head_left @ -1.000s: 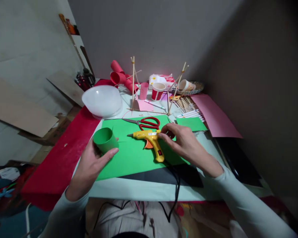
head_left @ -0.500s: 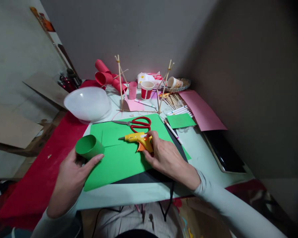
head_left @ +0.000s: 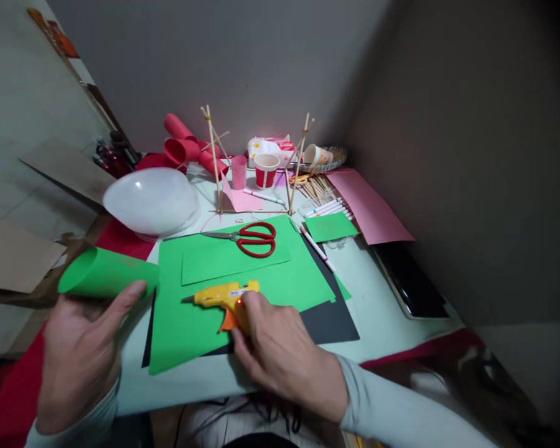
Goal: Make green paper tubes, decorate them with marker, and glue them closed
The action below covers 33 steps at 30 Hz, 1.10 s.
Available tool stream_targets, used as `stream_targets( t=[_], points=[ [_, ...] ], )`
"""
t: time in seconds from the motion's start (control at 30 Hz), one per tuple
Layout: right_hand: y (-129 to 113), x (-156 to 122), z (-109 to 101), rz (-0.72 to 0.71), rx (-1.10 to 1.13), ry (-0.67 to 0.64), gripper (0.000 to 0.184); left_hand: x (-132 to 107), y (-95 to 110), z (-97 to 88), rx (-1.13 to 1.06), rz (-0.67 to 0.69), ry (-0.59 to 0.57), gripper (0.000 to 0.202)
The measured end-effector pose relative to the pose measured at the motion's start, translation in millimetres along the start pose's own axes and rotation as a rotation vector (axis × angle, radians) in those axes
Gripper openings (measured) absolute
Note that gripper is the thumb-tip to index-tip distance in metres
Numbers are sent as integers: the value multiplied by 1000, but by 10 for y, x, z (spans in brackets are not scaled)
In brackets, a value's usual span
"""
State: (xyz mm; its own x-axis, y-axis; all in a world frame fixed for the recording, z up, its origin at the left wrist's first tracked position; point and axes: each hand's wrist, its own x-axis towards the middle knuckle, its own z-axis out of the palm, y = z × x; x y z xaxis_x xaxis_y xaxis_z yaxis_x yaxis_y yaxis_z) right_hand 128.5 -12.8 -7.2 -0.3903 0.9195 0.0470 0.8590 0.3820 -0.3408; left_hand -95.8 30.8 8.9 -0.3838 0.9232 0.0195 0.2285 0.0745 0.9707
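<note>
My left hand (head_left: 81, 348) is closed around a rolled green paper tube (head_left: 105, 280), held on its side at the table's left edge. My right hand (head_left: 280, 354) grips the handle of a yellow hot glue gun (head_left: 221, 295) with an orange trigger; its nozzle points left and a small red light glows on the handle. The gun is low over a large green paper sheet (head_left: 261, 280), which lies on black paper (head_left: 329, 323). A smaller green sheet (head_left: 214, 258) rests on the big one.
Red-handled scissors (head_left: 252, 238) lie on the green sheet. A white upturned bowl (head_left: 149, 202) stands at the left. Behind are two stick frames (head_left: 213, 158), red paper rolls (head_left: 184, 146), a paper cup (head_left: 266, 170), markers (head_left: 329, 208), a pink sheet (head_left: 366, 205) and a dark tablet (head_left: 408, 280).
My right hand took the glue gun by its handle and drew it toward me. My left hand carried the green tube left and tipped it onto its side.
</note>
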Motion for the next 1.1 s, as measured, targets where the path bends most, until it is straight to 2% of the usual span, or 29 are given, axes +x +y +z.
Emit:
stream_targets(
  t=[0.1,0.2,0.27,0.33,0.4,0.47,0.53,0.7,0.77,0.83,0.93,1.03,1.1],
  points=[
    [-149,239,12,-23,-89,-28,18,61,96,31,-81,-54,27,41],
    [-151,381,-75,-119,-48,-54,29,117,111,68,-225,-87,-20,44],
    [-35,451,-185,-126,52,-60,29,152,92,81,-337,-110,-88,48],
    [155,547,-308,-80,158,28,17,175,80,94,-415,-93,-122,55],
    [356,650,-415,-116,314,154,13,167,89,122,-392,-53,-167,56],
    [509,706,-490,-162,458,214,16,120,117,178,-306,-29,-225,54],
    [585,699,-530,-187,582,221,28,47,152,256,-187,0,-261,53],
    [491,577,-483,-302,708,219,92,-137,189,482,153,217,-238,61],
    [424,549,-410,-289,703,211,102,-187,165,562,189,319,-253,56],
    [377,543,-330,-272,679,226,98,-213,118,624,216,421,-258,52],
    [364,562,-277,-275,666,272,82,-208,41,653,271,527,-238,54],
    [452,613,-354,-210,649,314,71,-177,-19,572,331,556,-182,60],
    [588,688,-452,-153,595,336,67,-153,-72,463,387,593,-81,62]
  ],
)
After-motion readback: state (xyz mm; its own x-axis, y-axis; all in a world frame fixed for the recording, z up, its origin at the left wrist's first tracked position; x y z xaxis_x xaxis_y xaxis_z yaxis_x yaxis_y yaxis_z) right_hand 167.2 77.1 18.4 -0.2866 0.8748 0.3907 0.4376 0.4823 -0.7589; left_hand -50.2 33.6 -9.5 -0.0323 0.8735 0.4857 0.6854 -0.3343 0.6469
